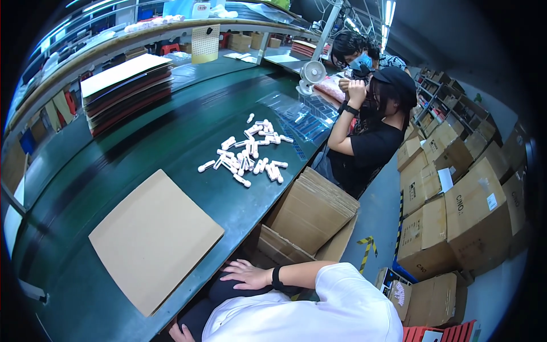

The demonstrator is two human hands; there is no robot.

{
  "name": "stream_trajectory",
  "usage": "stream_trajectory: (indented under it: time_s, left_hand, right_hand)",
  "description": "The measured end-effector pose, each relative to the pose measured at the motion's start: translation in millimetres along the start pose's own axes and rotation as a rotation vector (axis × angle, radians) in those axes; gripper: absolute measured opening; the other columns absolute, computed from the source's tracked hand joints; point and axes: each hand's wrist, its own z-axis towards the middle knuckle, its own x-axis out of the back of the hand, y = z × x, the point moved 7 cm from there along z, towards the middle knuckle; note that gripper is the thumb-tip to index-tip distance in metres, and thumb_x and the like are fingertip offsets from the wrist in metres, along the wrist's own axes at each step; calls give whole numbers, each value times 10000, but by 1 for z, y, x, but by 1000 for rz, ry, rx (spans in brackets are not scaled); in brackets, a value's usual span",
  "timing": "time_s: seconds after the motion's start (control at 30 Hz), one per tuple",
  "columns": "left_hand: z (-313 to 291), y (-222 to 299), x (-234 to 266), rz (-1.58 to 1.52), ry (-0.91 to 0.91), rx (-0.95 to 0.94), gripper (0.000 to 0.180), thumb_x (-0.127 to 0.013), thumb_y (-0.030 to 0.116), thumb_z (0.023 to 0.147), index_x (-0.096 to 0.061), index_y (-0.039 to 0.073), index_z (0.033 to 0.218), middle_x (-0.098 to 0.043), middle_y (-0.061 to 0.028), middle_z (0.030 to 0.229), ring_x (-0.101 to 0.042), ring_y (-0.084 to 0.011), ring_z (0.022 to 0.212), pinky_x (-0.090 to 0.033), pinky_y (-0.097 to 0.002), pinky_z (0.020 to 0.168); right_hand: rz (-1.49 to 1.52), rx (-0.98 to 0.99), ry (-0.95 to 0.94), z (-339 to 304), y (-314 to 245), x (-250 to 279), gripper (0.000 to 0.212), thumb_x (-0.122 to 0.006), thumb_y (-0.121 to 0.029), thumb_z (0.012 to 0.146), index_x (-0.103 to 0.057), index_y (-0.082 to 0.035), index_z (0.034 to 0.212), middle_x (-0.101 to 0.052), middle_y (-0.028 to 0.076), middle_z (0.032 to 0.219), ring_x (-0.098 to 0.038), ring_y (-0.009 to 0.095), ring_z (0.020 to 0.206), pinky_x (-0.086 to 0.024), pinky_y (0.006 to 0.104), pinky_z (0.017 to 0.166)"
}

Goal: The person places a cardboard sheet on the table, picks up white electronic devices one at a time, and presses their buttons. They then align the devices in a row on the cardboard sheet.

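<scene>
My right hand (247, 275), a black band on its wrist, lies on my dark-clothed thigh. Its fingers are spread and it holds nothing. Lower down, my left hand (181, 333) rests by my other leg, partly cut off by the picture's edge. Its visible fingers are apart, with nothing seen in them. Beside my hands, a flat brown cardboard sheet (156, 240) lies near the edge of the green work table (188, 157). Farther off is a loose pile of small pale pink and white pieces (246, 153) with rounded ends. Neither hand touches the sheet or the pile.
An open carton (312, 212) with folded cardboard stands against the table near my right hand. Stacked boards (126, 91) sit at the back left. Clear plastic bags (299, 117) and a small fan (313, 75) lie beyond the pile. Two people (376, 122) are beside the table; cartons (473, 216) line the right.
</scene>
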Motion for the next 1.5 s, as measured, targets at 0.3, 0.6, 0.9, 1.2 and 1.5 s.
stream_trajectory:
  time_s: [0.3, 0.6, 0.9, 1.2, 1.5]
  left_hand:
    - [1, -17, -12, -12, 59, -69, 469, -495, 257, 957, -478, -49, 1312, -474, -302, 1329, -451, -425, 1155, -345, -450, 983]
    - [-1, -17, -4, -158, 48, 38, 556, -528, 353, 946, -490, -52, 1325, -472, -311, 1349, -439, -450, 1235, -347, -476, 1042]
    - [-7, 13, 10, -158, 277, 62, 561, -513, 396, 957, -577, -115, 1182, -561, -349, 1197, -520, -505, 1094, -393, -474, 990]
    - [-5, 50, 22, -13, 11, 118, 559, -512, 409, 957, -592, -109, 1152, -584, -349, 1136, -544, -509, 1036, -435, -475, 925]
    - [-4, 40, 23, -84, 174, 18, 526, -543, 389, 945, -610, -109, 1102, -595, -353, 1081, -553, -509, 995, -447, -472, 897]
  right_hand:
    - [103, -82, -117, 13, 17, -7, 467, -488, -365, 969, -421, -191, 1397, -332, 144, 1484, -208, 394, 1401, -115, 550, 1131]
    - [100, -44, -21, 16, 25, -6, 448, -496, -383, 965, -446, -185, 1364, -352, 140, 1479, -239, 376, 1393, -150, 574, 1101]
    - [99, -81, -82, 17, 29, -8, 461, -478, -404, 972, -437, -185, 1375, -331, 140, 1493, -199, 381, 1411, -122, 562, 1116]
    - [113, -88, -81, 16, 29, -8, 479, -477, -407, 971, -422, -180, 1389, -321, 145, 1495, -162, 393, 1424, -101, 560, 1123]
    - [65, -86, -67, 17, 29, -10, 494, -476, -417, 970, -408, -206, 1412, -307, 144, 1514, -203, 365, 1416, -140, 545, 1112]
